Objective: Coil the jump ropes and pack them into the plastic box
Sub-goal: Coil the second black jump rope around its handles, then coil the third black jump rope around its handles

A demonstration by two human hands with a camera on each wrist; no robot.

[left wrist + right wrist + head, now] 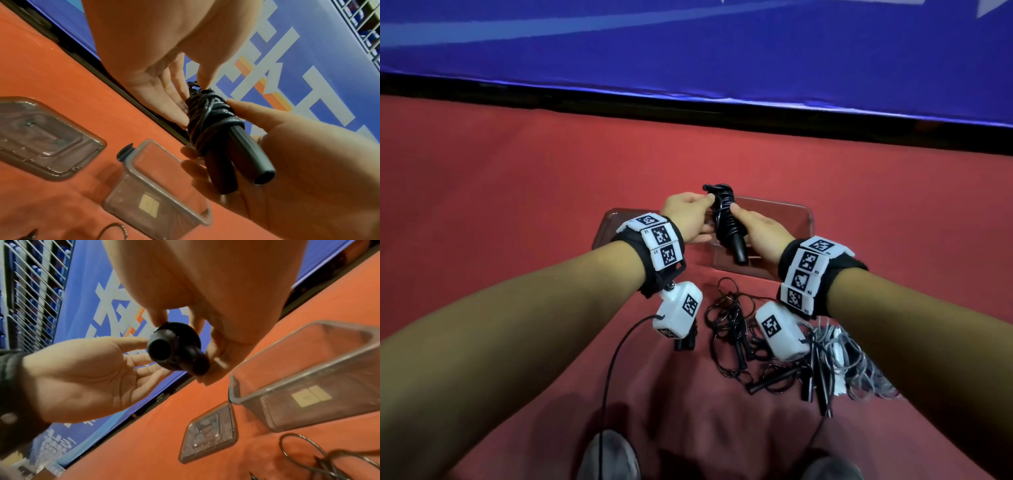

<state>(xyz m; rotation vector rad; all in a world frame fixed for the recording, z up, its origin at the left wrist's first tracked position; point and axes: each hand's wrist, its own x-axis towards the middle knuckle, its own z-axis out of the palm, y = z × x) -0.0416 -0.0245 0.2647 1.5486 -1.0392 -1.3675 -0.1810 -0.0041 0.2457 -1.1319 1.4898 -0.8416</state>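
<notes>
Lid (pixel 45 138): lies flat on the red floor, left of the box.
Left hand (pixel 688 214): fingers (pixel 174 104) nearly straight, laid along the wound cord; thumb and a fingertip nip the loose cord end at the top of the bundle.
Coiled jump rope (pixel 726 222): black, cord wound round its two handles, held in the air above the box, handle ends pointing back toward the person.
Step in hand: by my reading, securing the cord end. Tuck it under a tight wrap and keep the windings squeezed so they do not spring loose before the bundle goes down.
Right hand (pixel 760 229): fingers curled round the handles and lower windings, thumb pressing on the wraps.
Plastic box (pixel 162 191): clear, open, nothing in it but a label on its bottom; directly below the hands.
Loose jump ropes (pixel 767 346): tangled black and grey heap on the floor, nearer the person, right of centre.
</notes>
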